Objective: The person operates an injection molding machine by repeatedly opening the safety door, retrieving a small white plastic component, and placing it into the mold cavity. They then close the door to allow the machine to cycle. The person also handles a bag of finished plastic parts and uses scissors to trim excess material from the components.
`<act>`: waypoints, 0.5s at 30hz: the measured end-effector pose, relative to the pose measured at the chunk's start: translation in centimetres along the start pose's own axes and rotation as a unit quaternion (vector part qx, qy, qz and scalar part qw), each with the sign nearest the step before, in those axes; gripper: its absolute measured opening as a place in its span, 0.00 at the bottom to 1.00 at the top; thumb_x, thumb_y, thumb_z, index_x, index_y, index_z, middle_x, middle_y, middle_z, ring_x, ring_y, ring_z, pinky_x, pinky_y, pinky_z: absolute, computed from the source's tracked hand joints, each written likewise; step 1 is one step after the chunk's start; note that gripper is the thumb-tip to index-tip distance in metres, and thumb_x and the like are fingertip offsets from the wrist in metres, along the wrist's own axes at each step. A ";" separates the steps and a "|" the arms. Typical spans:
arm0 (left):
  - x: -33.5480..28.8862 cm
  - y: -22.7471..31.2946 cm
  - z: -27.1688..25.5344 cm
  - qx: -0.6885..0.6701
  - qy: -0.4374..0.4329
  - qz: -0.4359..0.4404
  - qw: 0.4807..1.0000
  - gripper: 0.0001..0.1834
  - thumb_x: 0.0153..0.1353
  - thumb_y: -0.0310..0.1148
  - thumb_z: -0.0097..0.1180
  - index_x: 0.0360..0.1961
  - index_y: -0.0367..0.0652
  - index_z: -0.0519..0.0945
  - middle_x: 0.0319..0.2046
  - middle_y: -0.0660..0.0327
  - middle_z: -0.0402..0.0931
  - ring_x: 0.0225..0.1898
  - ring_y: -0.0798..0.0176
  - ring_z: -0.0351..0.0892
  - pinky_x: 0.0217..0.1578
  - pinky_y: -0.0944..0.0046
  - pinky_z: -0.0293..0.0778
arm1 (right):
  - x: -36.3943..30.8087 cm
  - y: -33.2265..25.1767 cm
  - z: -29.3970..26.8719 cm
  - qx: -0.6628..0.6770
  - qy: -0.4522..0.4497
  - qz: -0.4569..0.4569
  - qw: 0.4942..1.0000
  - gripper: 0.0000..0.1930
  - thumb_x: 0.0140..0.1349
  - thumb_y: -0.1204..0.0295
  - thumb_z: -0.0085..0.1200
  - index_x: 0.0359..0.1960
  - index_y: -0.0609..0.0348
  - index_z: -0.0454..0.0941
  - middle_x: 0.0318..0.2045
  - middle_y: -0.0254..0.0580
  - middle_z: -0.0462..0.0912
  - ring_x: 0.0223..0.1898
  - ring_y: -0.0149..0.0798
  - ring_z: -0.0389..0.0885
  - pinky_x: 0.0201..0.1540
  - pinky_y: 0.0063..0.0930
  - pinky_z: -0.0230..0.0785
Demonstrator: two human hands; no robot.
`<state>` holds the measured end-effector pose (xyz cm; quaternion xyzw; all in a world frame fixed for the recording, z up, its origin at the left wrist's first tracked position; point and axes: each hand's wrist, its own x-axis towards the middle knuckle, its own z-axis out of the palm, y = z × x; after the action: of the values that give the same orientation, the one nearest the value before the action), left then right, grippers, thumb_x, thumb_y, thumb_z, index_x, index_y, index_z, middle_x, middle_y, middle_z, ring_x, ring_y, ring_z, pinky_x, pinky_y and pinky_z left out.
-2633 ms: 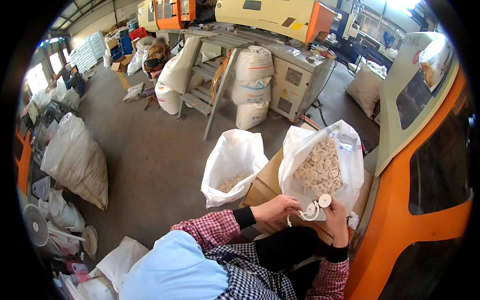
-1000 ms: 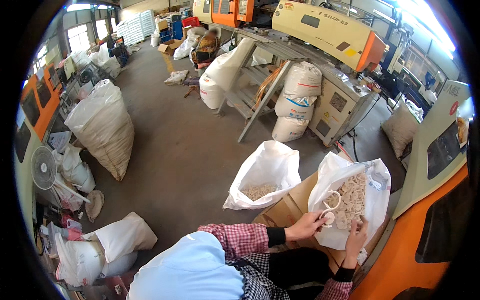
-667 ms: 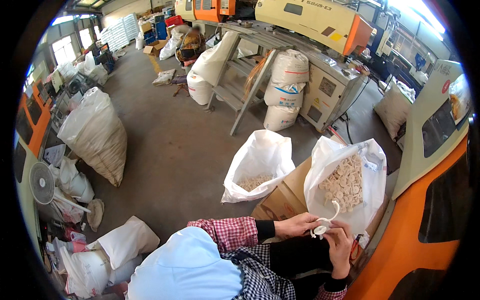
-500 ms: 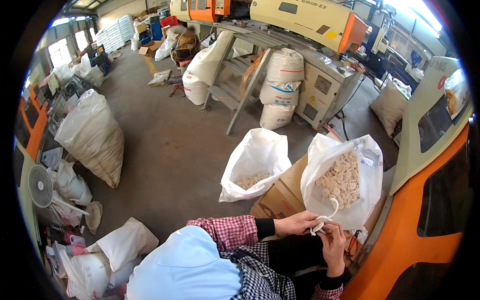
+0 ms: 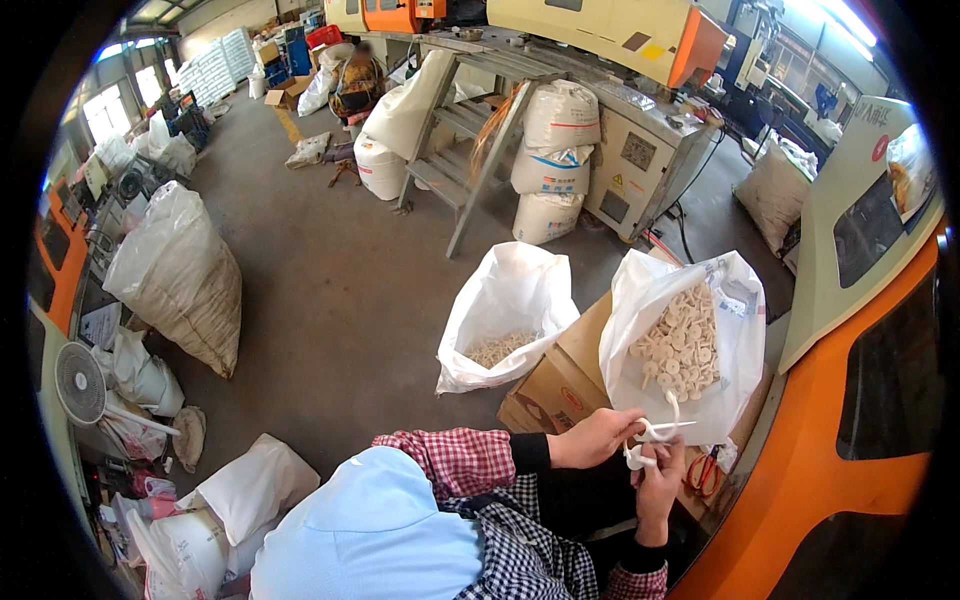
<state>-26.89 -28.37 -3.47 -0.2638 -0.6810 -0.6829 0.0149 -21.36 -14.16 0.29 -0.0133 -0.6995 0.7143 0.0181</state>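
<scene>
My left hand (image 5: 598, 436) and my right hand (image 5: 660, 468) meet low in the head view, both gripping a small white plastic piece (image 5: 648, 436) with thin stems sticking out. Just above them a white bag (image 5: 640, 300) stands open, full of several cream-coloured round plastic parts (image 5: 682, 343). It rests on a brown cardboard box (image 5: 560, 375). A second white bag (image 5: 515, 300) to the left holds a thin layer of small pale pieces (image 5: 498, 348) at its bottom.
Red-handled scissors (image 5: 703, 472) lie beside my right hand. An orange machine housing (image 5: 850, 440) fills the right side. Big filled sacks (image 5: 180, 275), a fan (image 5: 82, 385), metal steps (image 5: 470, 150) and stacked white sacks (image 5: 555, 160) stand around the concrete floor (image 5: 330, 300).
Both hands have stayed together at the bag's lower edge, working the white plastic piece. The view has swung a little, and the bags sit slightly lower and more to the right than before.
</scene>
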 end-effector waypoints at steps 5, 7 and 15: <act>-0.9 -1.0 -0.6 -0.364 -0.093 -0.327 0.867 0.13 0.68 0.37 0.40 0.37 0.39 0.72 0.20 0.68 0.71 0.17 0.75 0.62 0.17 0.74 0.57 | -0.4 2.0 0.6 0.082 -0.013 0.041 0.996 0.08 0.65 0.73 0.44 0.37 0.65 0.74 0.25 0.35 0.76 0.17 0.27 0.70 0.18 0.18 0.61; -1.3 -1.3 -0.4 -0.341 -0.077 -0.315 0.883 0.13 0.69 0.38 0.38 0.35 0.41 0.72 0.20 0.71 0.70 0.16 0.78 0.59 0.16 0.76 0.54 | -0.9 1.7 1.1 -0.058 -0.040 -0.055 0.996 0.12 0.66 0.71 0.42 0.37 0.69 0.75 0.23 0.34 0.76 0.17 0.26 0.70 0.18 0.18 0.61; -1.6 1.8 -2.2 0.260 -0.002 0.277 0.925 0.13 0.43 0.22 0.51 0.34 0.38 0.71 0.21 0.56 0.65 0.23 0.53 0.71 0.23 0.57 0.68 | 3.4 5.8 -1.9 0.159 0.039 0.152 0.975 0.09 0.62 0.69 0.46 0.25 0.56 0.72 0.15 0.27 0.69 0.14 0.22 0.65 0.13 0.16 0.53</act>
<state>-25.62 -31.14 -2.23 -0.4299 -0.7349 -0.4497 0.2700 -24.74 -12.22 -5.52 -0.1440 -0.5658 0.8095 -0.0614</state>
